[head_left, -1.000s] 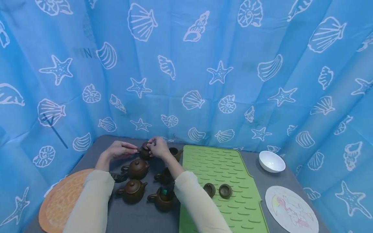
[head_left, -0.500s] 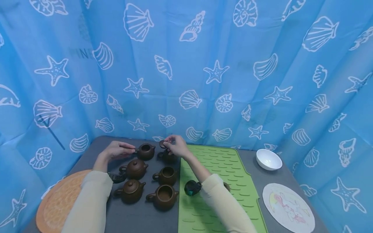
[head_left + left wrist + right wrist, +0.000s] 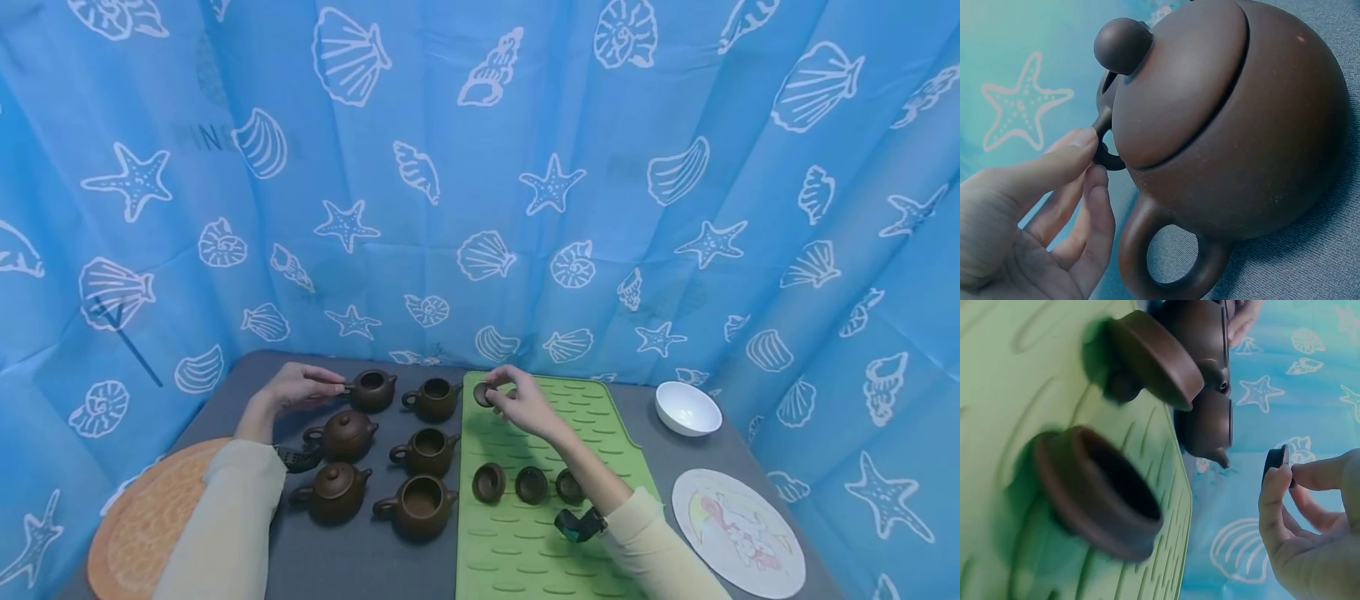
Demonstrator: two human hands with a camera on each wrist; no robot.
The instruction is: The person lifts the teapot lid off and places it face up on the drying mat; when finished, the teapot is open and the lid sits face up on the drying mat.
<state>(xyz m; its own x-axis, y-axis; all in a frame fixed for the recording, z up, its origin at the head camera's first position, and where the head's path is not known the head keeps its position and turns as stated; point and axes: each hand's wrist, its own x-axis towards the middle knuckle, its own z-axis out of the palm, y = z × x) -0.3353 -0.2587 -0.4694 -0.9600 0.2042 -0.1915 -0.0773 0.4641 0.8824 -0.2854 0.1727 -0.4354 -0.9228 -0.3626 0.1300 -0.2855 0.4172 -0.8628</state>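
My left hand (image 3: 303,387) pinches the handle of a small brown teapot (image 3: 375,398), lidless, at the far left of the table. In the left wrist view, thumb and forefinger meet on that handle, and a nearer lidded teapot (image 3: 1272,144) hides most of the body behind. My right hand (image 3: 525,404) pinches a round brown teapot lid (image 3: 482,395) over the far left corner of the green mat (image 3: 517,554). Three more lids, including this one (image 3: 489,483), lie knob down in a row on the mat. Beside the mat stand three lidless teapots, the nearest one (image 3: 417,527) largest.
Two lidded teapots (image 3: 348,437) stand close by my left wrist. An orange round mat (image 3: 150,517) lies at the left edge. To the right of the green mat are a white bowl (image 3: 688,410) and a round white printed mat (image 3: 738,533). A blue curtain (image 3: 420,183) hangs behind.
My right hand has lifted the lid off the far-left teapot and carried it right, over the green mat. The left hand stays on the handle.
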